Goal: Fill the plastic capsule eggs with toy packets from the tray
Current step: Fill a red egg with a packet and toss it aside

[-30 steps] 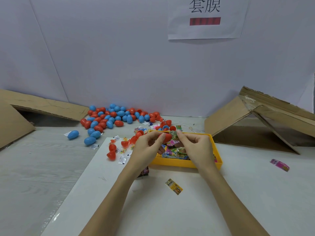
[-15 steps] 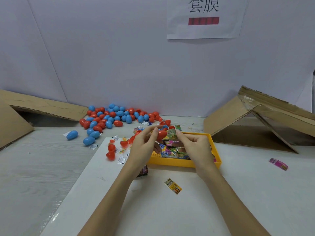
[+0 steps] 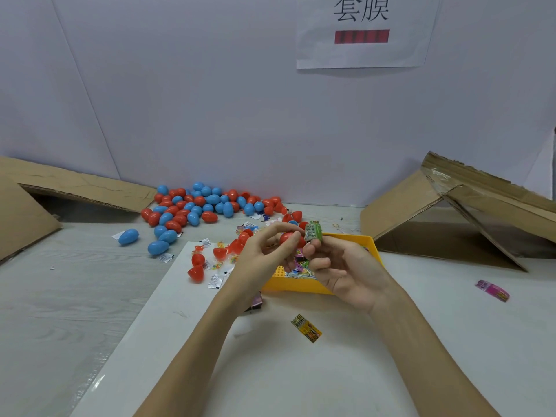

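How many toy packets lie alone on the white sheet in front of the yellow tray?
2: a yellow packet near the middle and a pink packet far right. A dark one shows partly under the left hand's wrist, so more may be hidden.

L hand (image 3: pixel 264 254) grips a red egg half (image 3: pixel 289 238) above the yellow tray (image 3: pixel 296 286); R hand (image 3: pixel 340 266) pinches a green packet (image 3: pixel 313 231) touching the egg's right side. Tray holds more packets, partly hidden by both hands. Far left: pile of red & blue eggs (image 3: pixel 204 204) by the wall. Loose red halves (image 3: pixel 197 266) & small sachets left of tray. Near: yellow packet (image 3: pixel 307 328) on the white sheet (image 3: pixel 270 371); pink packet (image 3: pixel 492 291) far right. Cardboard flaps (image 3: pixel 451 212) on both sides; paper sign (image 3: pixel 361 31) on the wall.
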Demonstrator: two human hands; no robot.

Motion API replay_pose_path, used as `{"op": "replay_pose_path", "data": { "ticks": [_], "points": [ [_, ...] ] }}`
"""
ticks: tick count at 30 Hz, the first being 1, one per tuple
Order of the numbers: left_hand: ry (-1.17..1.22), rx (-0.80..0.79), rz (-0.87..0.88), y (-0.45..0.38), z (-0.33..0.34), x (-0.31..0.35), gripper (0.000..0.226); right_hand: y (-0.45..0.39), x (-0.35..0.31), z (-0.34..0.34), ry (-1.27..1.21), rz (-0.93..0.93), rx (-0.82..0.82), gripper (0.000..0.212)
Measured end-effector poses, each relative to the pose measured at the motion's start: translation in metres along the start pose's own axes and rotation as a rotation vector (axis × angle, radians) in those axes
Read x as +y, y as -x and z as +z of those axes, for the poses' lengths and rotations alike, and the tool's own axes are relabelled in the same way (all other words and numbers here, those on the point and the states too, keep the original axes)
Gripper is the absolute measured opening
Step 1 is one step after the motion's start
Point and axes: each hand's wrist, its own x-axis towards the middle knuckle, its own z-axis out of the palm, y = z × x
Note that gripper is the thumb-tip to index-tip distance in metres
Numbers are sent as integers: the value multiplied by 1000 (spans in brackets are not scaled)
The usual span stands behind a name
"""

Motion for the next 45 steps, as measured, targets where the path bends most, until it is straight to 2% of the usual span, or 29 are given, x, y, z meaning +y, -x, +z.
{"op": "replay_pose_path", "data": {
  "ticks": [4,10,13,15,19,21,27,31,34,36,37,39,41,43,45],
  "points": [
    [-19,17,2,0,0,2,11,2,1,-1,6,44,-49,24],
    [-3,21,10,0,0,2,17,0,-1,-6,-137,121,-146,25],
    [30,17,6,0,-1,1,20,0,-2,-7,-232,177,-222,18],
    [51,20,-3,-1,-2,0,22,1,-1,-6,-217,164,-208,21],
    [36,59,-15,-4,-4,-3,21,-4,3,-2,112,-107,129,32],
    [1,55,-21,-4,-4,-4,24,-7,3,-3,212,-187,227,32],
    [-71,5,-44,-1,2,-3,14,-3,6,-5,366,-41,85,30],
    [-80,37,-38,-1,-3,-3,8,-5,10,-3,462,-58,74,37],
    [-155,74,19,-2,-5,-4,5,-9,14,-2,646,-203,255,48],
    [-316,101,82,-4,-5,-8,5,-12,16,-3,879,-446,409,43],
    [-406,109,114,-4,-5,-11,6,-13,16,-4,969,-561,436,39],
    [-516,110,167,-4,-4,-15,8,-13,14,-6,1056,-670,383,34],
    [-546,86,197,-3,-4,-17,10,-13,14,-9,1223,-691,322,26],
    [-594,64,206,-2,-5,-20,11,-13,17,-11,1445,-720,330,22],
    [-647,38,212,-1,-7,-22,10,-13,20,-13,1517,-736,356,18]
  ]
}}
